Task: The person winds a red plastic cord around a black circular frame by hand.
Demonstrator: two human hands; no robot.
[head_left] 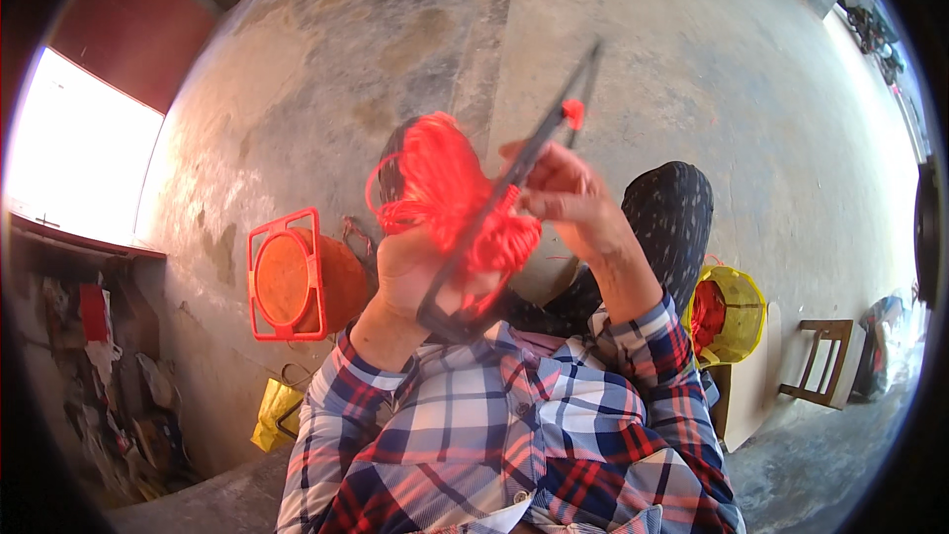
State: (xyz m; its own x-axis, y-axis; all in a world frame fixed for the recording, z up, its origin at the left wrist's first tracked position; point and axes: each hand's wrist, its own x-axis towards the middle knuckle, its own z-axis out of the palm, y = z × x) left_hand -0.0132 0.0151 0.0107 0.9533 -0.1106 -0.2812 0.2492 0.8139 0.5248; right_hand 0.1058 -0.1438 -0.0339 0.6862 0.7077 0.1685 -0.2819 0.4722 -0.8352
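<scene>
A loose bundle of bright red cord (pixel 440 173) is gripped in my left hand (pixel 403 272), above my lap. A long, narrow black frame (pixel 539 138) slants across the bundle, its lower end by my left palm and its far end pointing up to the right. Red cord is knotted on the frame near its upper part. My right hand (pixel 588 213) is closed beside the frame's middle, thumb and fingers pinched at the red cord there. Motion blurs the bundle and the frame, so the exact grip is partly hidden.
To the left stands an orange round container with a red square frame (pixel 287 274); a yellow bag (pixel 276 413) lies nearer. At right are a yellow basket (pixel 743 311) holding red material and a wooden stool (pixel 822 364). My knees (pixel 670 222) flank the work over concrete floor.
</scene>
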